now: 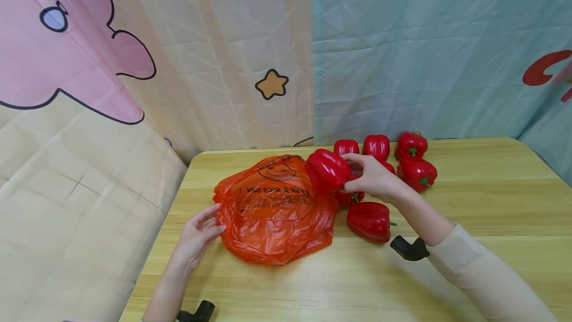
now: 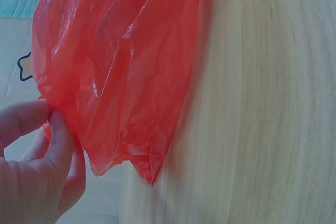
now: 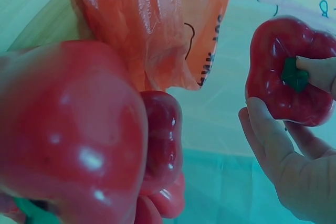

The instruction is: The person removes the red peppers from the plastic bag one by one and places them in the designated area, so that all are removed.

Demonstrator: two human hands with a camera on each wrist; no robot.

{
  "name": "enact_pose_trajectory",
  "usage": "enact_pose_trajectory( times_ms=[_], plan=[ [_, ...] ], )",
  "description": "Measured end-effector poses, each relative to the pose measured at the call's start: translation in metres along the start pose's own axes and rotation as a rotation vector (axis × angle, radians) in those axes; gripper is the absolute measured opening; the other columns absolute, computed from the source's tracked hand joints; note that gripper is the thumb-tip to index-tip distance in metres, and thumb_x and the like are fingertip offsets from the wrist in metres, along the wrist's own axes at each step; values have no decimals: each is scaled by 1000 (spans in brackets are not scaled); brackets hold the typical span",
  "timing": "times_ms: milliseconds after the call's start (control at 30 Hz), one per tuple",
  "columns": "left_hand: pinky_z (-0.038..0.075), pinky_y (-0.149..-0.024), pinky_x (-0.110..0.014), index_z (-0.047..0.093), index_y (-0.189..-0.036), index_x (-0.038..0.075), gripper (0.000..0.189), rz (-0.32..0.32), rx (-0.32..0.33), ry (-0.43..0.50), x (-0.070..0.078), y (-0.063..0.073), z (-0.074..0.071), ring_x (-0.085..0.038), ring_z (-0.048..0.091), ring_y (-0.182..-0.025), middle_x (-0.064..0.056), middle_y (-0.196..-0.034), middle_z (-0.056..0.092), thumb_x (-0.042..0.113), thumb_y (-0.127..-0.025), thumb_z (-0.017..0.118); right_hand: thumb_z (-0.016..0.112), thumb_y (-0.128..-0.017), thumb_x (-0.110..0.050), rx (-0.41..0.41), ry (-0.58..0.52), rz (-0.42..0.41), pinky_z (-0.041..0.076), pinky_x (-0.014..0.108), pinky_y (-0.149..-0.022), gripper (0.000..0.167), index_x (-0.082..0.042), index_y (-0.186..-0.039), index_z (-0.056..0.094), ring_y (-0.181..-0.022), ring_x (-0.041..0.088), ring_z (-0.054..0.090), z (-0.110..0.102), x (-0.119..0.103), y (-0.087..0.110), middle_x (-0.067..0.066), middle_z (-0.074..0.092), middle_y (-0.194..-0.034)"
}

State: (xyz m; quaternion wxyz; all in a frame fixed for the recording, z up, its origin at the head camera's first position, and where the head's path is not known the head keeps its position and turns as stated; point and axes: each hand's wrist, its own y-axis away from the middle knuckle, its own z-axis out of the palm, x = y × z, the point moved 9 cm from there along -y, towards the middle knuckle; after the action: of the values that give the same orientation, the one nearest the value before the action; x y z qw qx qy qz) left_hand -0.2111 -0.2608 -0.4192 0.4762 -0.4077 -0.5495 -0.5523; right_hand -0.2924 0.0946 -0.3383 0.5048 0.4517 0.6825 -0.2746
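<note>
An orange-red plastic bag (image 1: 272,212) with a smiling face and dark lettering stands puffed out on the table. My left hand (image 1: 199,232) is at the bag's left edge; in the left wrist view its thumb and finger pinch the thin plastic (image 2: 126,66). Held up by my right hand (image 1: 371,178) is a red bell pepper (image 1: 328,170), just at the bag's right side. The right wrist view shows this pepper's green stem (image 3: 295,76) under the thumb, with fingers around its side. Whether it touches the bag I cannot tell.
Several more red bell peppers lie right of the bag: one near the front (image 1: 370,221), one with a green stem (image 1: 417,173) farther right, others along the back. The wooden table (image 1: 482,202) meets a printed curtain (image 1: 402,53) behind.
</note>
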Motion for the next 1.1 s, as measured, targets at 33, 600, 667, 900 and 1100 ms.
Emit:
enact_pose_trajectory(
  times_ms=[33, 600, 667, 900, 1100],
  plan=[
    [51, -83, -23, 34, -139, -6, 58, -1, -1, 0, 0, 0, 0, -8, 58, -98, -5, -123, 45, -14, -85, 54, 75, -70, -3, 6, 5, -5, 56, 40, -74, 67, 1, -130, 46, -102, 33, 54, -1, 0, 1, 21, 57, -116],
    [52, -82, -23, 35, -138, -6, 58, -2, -6, -4, -1, 0, 1, -7, 58, -98, -5, -122, 44, -14, -84, 55, 72, -72, 0, 111, 67, -39, 55, 39, -76, 67, 3, -133, 43, -103, 36, 53, -25, 5, 18, 25, 54, -119],
    [51, -82, -23, 35, -138, -6, 58, 0, -9, -3, -1, 0, 1, -7, 58, -98, -6, -123, 44, -14, -84, 55, 73, -72, -1, 119, 83, -31, 55, 39, -76, 68, 3, -133, 43, -103, 36, 53, -29, 6, 21, 25, 54, -119],
    [51, -83, -23, 33, -139, -6, 58, -13, -8, 8, 0, 0, 2, -7, 58, -98, -7, -124, 44, -14, -85, 53, 73, -74, -5, 149, 132, 3, 55, 40, -75, 71, 3, -136, 40, -104, 36, 52, -44, 15, 34, 26, 52, -122],
    [51, -84, -23, 33, -140, -5, 58, -23, -6, 9, 0, 0, 1, -7, 58, -98, -7, -126, 43, -13, -86, 54, 74, -73, -5, 168, 165, 11, 56, 37, -73, 71, 4, -135, 40, -102, 36, 54, -55, 24, 43, 26, 53, -120]
  ],
)
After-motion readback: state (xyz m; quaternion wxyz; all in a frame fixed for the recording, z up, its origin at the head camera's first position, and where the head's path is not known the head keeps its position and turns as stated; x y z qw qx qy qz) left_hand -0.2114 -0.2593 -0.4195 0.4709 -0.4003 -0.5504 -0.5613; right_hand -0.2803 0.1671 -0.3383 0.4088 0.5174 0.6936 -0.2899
